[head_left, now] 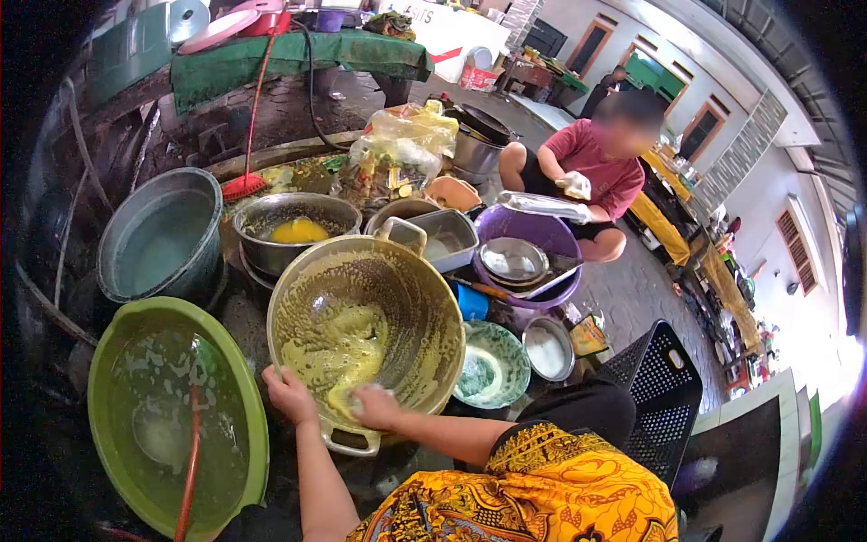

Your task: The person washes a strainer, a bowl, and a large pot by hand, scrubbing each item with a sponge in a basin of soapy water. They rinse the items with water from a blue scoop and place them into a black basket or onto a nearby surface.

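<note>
A big two-handled metal wok (pixel 424 316) tilts toward me, its inside coated with yellowish suds. At its near left edge my left hand (pixel 291 396) is closed on the rim. Low inside the bowl, my right hand (pixel 372 406) presses a pale yellow sponge (pixel 340 398) against the wall; foam and blur partly hide its fingers. Just left of the wok stands a green tub (pixel 102 406) of water with a red hose (pixel 191 461) in it. On the right side are a green bowl (pixel 513 348) of suds and a metal bowl (pixel 567 361) of white foam.
A grey bucket (pixel 209 244) of water stands back left. Behind the wok are a steel pot (pixel 343 210) and a rectangular pan (pixel 465 226). A co-worker (pixel 623 154) sits beside a purple basin (pixel 569 235) of dishes. A black crate (pixel 664 388) is near my knee.
</note>
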A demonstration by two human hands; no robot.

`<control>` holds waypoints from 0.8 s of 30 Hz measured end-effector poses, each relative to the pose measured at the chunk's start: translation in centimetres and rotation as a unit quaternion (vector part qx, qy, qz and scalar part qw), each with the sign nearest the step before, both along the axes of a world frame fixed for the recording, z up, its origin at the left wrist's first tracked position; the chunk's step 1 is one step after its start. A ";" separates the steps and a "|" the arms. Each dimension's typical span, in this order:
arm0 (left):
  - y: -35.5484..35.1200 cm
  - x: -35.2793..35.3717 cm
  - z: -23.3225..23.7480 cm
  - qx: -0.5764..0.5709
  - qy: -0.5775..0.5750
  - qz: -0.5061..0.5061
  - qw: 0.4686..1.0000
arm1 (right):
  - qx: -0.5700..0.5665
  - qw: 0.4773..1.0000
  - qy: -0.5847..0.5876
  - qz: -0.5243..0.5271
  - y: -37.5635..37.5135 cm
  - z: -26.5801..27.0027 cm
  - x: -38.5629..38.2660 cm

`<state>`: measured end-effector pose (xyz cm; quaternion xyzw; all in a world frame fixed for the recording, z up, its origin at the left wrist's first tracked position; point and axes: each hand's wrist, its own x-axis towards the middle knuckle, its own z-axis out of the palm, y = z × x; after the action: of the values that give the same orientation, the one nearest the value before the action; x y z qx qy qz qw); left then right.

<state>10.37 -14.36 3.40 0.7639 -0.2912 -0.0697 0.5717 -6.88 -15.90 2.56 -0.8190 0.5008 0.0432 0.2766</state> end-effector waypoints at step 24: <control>7.6 -5.8 8.5 0.257 -0.162 -0.387 0.871 | 0.288 0.910 -0.288 -0.084 -8.6 22.5 -18.9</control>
<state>4.52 -6.73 11.89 0.7104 -0.6239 -0.2331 0.2275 -25.73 -24.54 25.03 -0.6358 0.4323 -0.0758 0.6350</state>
